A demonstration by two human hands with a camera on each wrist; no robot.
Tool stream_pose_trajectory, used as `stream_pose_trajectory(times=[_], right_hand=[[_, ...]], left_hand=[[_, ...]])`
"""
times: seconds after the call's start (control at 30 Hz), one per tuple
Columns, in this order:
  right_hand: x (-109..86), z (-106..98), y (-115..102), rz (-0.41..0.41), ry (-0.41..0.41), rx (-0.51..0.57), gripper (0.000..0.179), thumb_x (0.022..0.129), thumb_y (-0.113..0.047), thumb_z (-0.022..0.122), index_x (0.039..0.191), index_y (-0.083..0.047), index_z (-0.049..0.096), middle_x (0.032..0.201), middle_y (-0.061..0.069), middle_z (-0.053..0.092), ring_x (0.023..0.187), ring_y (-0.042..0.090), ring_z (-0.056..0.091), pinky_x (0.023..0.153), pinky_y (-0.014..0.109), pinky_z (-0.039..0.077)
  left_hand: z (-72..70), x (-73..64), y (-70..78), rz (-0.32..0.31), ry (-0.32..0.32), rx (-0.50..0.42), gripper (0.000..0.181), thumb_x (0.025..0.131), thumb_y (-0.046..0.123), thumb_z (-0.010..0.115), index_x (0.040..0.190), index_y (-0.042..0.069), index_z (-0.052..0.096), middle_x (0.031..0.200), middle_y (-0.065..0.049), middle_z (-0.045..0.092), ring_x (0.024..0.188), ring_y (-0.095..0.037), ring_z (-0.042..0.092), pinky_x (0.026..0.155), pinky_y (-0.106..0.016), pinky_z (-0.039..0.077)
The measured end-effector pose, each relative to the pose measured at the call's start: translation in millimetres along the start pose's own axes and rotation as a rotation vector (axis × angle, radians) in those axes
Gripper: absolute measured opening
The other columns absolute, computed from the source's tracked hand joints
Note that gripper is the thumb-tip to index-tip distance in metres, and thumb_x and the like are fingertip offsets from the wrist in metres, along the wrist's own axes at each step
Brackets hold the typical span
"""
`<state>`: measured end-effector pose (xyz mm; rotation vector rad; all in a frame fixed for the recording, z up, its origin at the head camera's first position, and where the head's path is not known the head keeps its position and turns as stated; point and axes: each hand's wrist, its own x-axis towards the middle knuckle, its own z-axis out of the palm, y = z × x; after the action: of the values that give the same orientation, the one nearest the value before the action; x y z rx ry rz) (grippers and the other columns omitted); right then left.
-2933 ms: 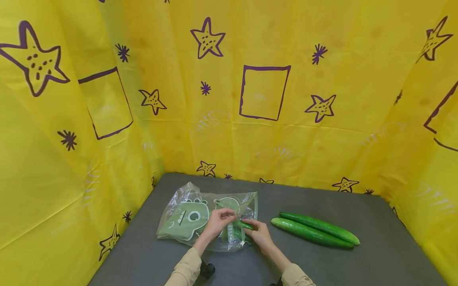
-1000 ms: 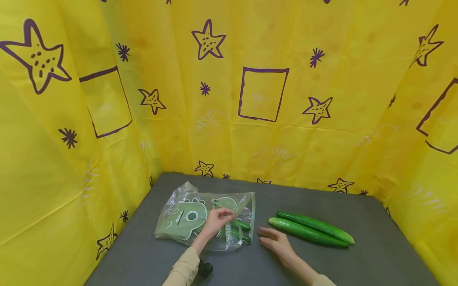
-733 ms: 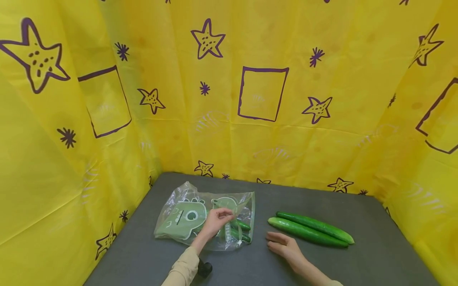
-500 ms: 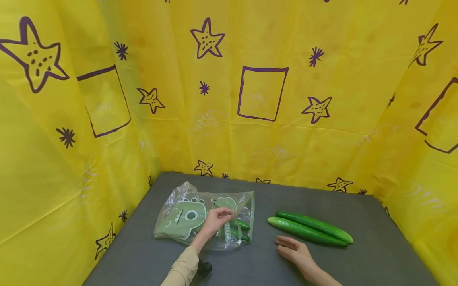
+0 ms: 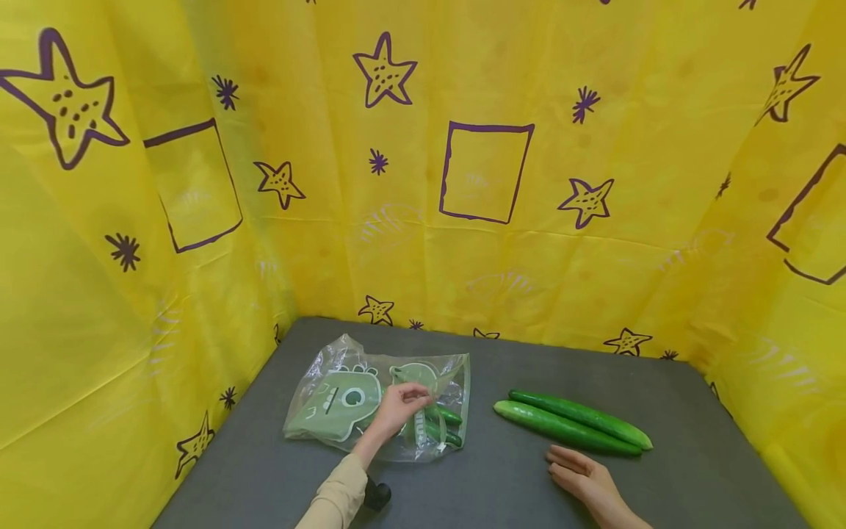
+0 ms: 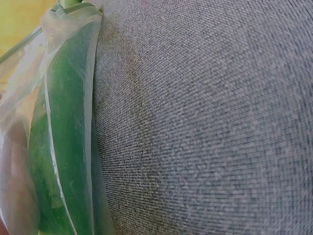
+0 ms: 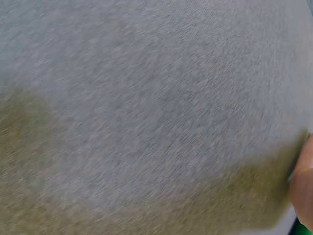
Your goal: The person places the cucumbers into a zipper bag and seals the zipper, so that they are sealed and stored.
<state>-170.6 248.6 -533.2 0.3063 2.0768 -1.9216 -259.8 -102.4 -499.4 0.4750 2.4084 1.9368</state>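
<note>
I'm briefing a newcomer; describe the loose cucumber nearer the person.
On the grey table, right of the clear bag, two cucumbers lie side by side. Pick the cucumber nearer the right hand: this cucumber has a paler left tip.

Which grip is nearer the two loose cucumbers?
Right: the right grip is just on the person's side of the loose cucumbers; the left grip is farther off to their left, at the clear bag.

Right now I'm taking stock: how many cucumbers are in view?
4: a farther cucumber and a nearer cucumber side by side on the table; a back cucumber and a front cucumber inside the clear bag. More may be hidden behind its print.
</note>
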Motion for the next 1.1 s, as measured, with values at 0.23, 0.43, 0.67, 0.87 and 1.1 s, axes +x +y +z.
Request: stream_pose_trajectory(times=[0.23, 0.43, 0.67, 0.87, 1.1], right_hand=[[-5.3, -10, 2, 0.024, 0.03, 0.016, 0.066, 0.087, -0.014, 0.067, 0.138, 0.013, 0.035, 0.126, 0.024, 0.059, 0.104, 0.017, 0.065, 0.091, 0.036, 0.053], [-6.0, -17, 2, 0.064, 0.104, 0.035, 0.064, 0.086, -0.014, 0.068, 0.137, 0.011, 0.038, 0.122, 0.022, 0.062, 0.101, 0.02, 0.066, 0.09, 0.038, 0.053], [-7.2, -27, 2, 0.083, 0.181, 0.036, 0.064, 0.085, -0.013, 0.069, 0.137, 0.011, 0.04, 0.121, 0.023, 0.063, 0.1, 0.022, 0.066, 0.089, 0.039, 0.054], [-12.1, -40, 4, 0.091, 0.191, 0.075, 0.071, 0.083, -0.015, 0.072, 0.138, 0.012, 0.037, 0.114, 0.015, 0.067, 0.095, 0.017, 0.067, 0.089, 0.037, 0.054], [-16.3, -55, 8, 0.085, 0.194, 0.127, 0.072, 0.084, -0.011, 0.07, 0.14, 0.013, 0.032, 0.107, 0.006, 0.068, 0.09, 0.01, 0.067, 0.088, 0.034, 0.054]], left_hand=[[-0.4, -0.1, -0.9, -0.002, -0.006, -0.009, 0.016, 0.087, 0.0, 0.063, 0.098, -0.01, 0.067, 0.096, -0.028, 0.069, 0.09, -0.035, 0.069, 0.072, -0.018, 0.053], [-0.6, -0.2, -1.8, 0.005, -0.019, -0.012, 0.017, 0.087, 0.0, 0.063, 0.099, -0.011, 0.066, 0.096, -0.028, 0.069, 0.093, -0.038, 0.068, 0.073, -0.017, 0.053], [-1.5, 0.1, -1.5, 0.005, -0.029, -0.016, 0.017, 0.088, 0.001, 0.062, 0.1, -0.011, 0.066, 0.097, -0.029, 0.069, 0.092, -0.039, 0.068, 0.072, -0.018, 0.053], [-1.6, 0.7, -1.5, 0.0, -0.029, -0.015, 0.018, 0.088, 0.001, 0.062, 0.1, -0.011, 0.066, 0.097, -0.028, 0.069, 0.092, -0.038, 0.068, 0.072, -0.018, 0.053], [-1.2, 1.5, -2.1, -0.003, -0.027, -0.015, 0.018, 0.088, 0.002, 0.063, 0.1, -0.011, 0.066, 0.097, -0.028, 0.069, 0.093, -0.038, 0.068, 0.072, -0.018, 0.053]])
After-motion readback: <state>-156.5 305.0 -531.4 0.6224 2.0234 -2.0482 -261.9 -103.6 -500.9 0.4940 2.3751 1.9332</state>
